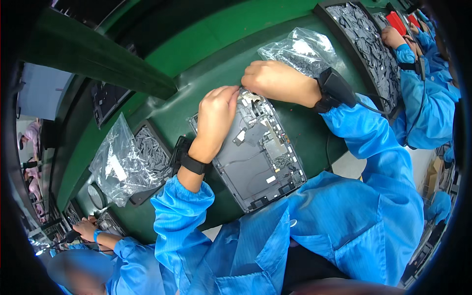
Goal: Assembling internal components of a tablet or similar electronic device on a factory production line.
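Note:
An opened laptop base [240,169], dark grey with a circuit board [276,150] along its right side, lies at a slant on the green bench in front of me. Both my hands meet at its far edge. My left hand [216,113] is closed, thumb and fingers pinched together at the far left corner. Beside it my right hand [275,81] is closed too, its fingertips almost touching the left ones. Whatever sits between the fingers is too small and covered to make out. Black wrist-worn devices [337,88] are strapped to both wrists.
To the left are a tray of small dark strips [150,150] and a clear plastic bag [118,169]. Another bag [300,49] and a long tray of dark pieces [361,44] lie far right. A green post [113,61] stands far left. Co-workers' hands [86,229] work on both sides.

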Demonstrator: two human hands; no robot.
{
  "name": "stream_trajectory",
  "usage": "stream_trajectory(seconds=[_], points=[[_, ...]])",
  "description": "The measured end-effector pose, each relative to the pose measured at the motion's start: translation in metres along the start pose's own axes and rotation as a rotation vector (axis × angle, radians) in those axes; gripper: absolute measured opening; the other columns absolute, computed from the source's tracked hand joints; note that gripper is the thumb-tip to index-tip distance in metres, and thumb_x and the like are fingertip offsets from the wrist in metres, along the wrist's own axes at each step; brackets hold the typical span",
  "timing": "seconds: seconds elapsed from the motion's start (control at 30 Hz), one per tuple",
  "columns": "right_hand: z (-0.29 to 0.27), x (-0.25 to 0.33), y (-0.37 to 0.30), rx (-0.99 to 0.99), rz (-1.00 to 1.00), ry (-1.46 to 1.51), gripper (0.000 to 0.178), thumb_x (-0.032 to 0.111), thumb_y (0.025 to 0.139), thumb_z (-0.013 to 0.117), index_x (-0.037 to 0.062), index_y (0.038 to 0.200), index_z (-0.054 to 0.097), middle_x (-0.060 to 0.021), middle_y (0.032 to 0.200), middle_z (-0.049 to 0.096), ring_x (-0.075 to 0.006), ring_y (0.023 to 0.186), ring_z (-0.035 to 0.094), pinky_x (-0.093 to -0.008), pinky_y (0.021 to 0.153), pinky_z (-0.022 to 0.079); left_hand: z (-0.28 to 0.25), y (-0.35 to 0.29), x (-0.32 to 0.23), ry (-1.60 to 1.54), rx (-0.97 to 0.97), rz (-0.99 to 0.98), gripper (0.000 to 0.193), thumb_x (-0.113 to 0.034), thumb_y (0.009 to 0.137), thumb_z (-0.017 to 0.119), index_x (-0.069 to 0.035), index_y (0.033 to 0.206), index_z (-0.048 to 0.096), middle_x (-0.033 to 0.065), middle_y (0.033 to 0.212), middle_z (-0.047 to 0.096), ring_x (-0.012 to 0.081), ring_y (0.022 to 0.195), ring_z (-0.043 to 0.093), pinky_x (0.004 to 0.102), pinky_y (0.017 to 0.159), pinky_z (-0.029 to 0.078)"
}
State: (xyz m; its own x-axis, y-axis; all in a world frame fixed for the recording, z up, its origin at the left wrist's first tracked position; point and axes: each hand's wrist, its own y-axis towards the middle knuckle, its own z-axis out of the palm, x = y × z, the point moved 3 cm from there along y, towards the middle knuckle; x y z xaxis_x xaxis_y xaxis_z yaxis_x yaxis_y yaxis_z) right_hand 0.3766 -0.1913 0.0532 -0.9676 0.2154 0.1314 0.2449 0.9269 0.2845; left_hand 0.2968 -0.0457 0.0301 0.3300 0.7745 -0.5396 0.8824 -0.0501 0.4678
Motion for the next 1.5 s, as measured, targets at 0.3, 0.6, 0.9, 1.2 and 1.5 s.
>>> stream_trajectory(seconds=[0.3, 0.6, 0.9, 1.2, 1.5], points=[[0.0, 0.009, 0.002, -0.047, 0.036, -0.037, 0.012, 0.011, 0.071, 0.065, 0.0039, 0.072, 0.055, -0.0087, 0.071, 0.054, -0.0264, 0.073, 0.059, -0.0362, 0.065, 0.051, 0.003, 0.0, -0.007, 0.154, 0.101, 0.001, 0.011, -0.006, 0.081, 0.065, -0.001, 0.09, 0.067, 0.0143, 0.086, 0.067, 0.0319, 0.077, 0.065, 0.038, 0.07, 0.053], [-0.026, 0.048, -0.037, -0.11, 0.037, 0.266, 0.03, 0.015, 0.07, 0.075, 0.0077, 0.095, 0.062, -0.0061, 0.106, 0.057, -0.0267, 0.101, 0.054, -0.0381, 0.082, 0.045, -0.044, -0.033, -0.032, 0.065, -0.047, -0.145, 0.016, -0.004, 0.079, 0.066, -0.002, 0.095, 0.066, 0.0109, 0.094, 0.063, 0.0296, 0.088, 0.057, 0.0369, 0.077, 0.047], [-0.003, 0.056, -0.062, -0.288, 0.227, 0.485, 0.026, 0.013, 0.068, 0.078, 0.0087, 0.088, 0.062, -0.0084, 0.113, 0.058, -0.0289, 0.112, 0.05, -0.0389, 0.093, 0.041, -0.035, -0.057, -0.063, -0.06, 0.127, -0.228, 0.019, -0.008, 0.076, 0.072, -0.003, 0.094, 0.067, 0.0089, 0.091, 0.064, 0.0243, 0.082, 0.058, 0.0336, 0.071, 0.048], [-0.015, 0.061, -0.07, -0.432, -0.005, -0.055, 0.032, 0.012, 0.073, 0.066, 0.0094, 0.104, 0.065, -0.0048, 0.116, 0.062, -0.0226, 0.105, 0.057, -0.0365, 0.087, 0.046, -0.011, -0.013, -0.025, -0.81, 0.346, -0.654, 0.027, -0.007, 0.091, 0.061, 0.003, 0.116, 0.061, 0.0007, 0.084, 0.064, 0.0059, 0.068, 0.057, 0.0197, 0.061, 0.047], [-0.008, 0.049, -0.054, -0.519, -0.02, -0.206, 0.02, 0.016, 0.072, 0.064, 0.0087, 0.09, 0.07, 0.0006, 0.1, 0.067, -0.0165, 0.091, 0.059, -0.0289, 0.073, 0.045, -0.015, 0.017, -0.021, -0.173, 0.119, -0.237, 0.018, -0.005, 0.085, 0.06, 0.002, 0.102, 0.064, 0.0148, 0.095, 0.065, 0.0267, 0.083, 0.063, 0.0341, 0.073, 0.05]])
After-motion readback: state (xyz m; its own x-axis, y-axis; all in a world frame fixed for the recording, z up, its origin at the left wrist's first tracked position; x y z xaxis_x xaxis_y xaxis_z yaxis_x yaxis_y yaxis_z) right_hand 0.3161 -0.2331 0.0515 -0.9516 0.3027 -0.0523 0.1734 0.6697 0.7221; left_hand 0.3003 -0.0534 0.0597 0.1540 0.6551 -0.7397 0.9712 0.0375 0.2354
